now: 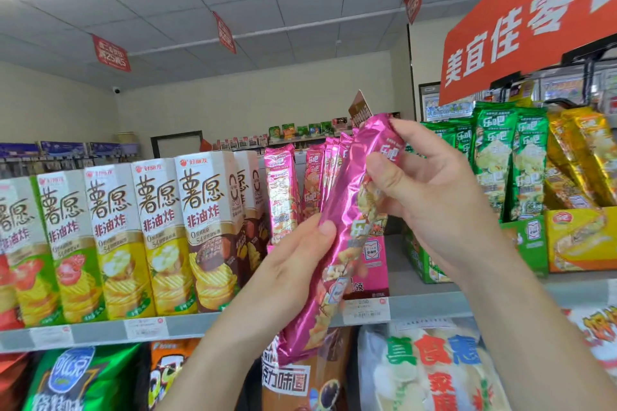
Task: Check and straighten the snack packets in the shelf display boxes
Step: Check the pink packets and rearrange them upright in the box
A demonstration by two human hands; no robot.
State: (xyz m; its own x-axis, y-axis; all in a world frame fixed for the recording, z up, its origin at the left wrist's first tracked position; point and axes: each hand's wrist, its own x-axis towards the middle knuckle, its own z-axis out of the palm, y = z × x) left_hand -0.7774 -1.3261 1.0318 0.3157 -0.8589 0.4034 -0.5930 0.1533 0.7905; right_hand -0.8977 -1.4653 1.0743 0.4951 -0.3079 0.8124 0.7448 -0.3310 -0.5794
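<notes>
A long pink snack packet [347, 213] is held tilted in front of the top shelf. My left hand [293, 264] grips its lower half from the left, thumb on the front. My right hand [430, 190] holds its upper part, fingers curled round the top end. Behind it, several more pink packets [283, 190] stand upright in a pink display box [375, 260]. To the right, green packets [500, 157] stand in a green display box [531, 240], and yellow packets [581, 157] in a yellow display box [581, 240].
Tall white crisp cartons [160, 237] line the shelf on the left. The grey shelf edge [187, 327] carries price labels. Large snack bags [430, 370] fill the shelf below. A red store sign [527, 23] hangs overhead at the right.
</notes>
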